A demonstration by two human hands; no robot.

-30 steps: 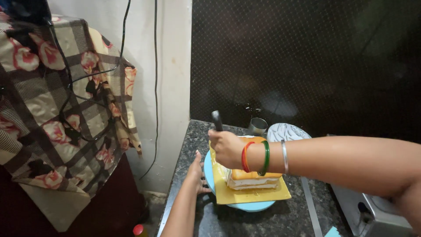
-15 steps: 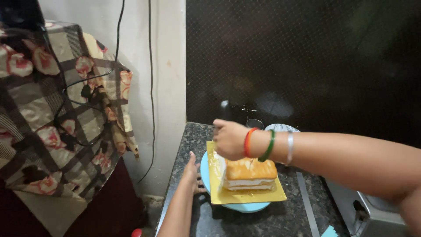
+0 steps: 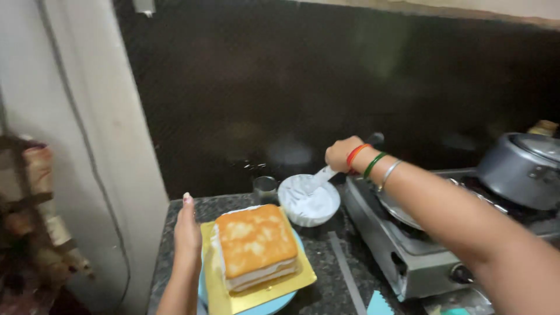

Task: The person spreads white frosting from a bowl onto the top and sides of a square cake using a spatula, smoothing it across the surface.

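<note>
Head view: right hand clamped on spatula, blade slanting down-left from fist into cream bowl. Layered cake farther down-left, just beside left hand, flat, fingers extended, holding nothing.

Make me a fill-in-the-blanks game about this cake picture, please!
1. The right hand dips a spatula into a white ____ of cream.
2. The square cake sits on a ____ coloured board.
3. The left hand rests beside the cake, on its ____ side in the picture.
4. A grey pot stands on the ____.

Missing words: bowl; gold; left; stove
</note>
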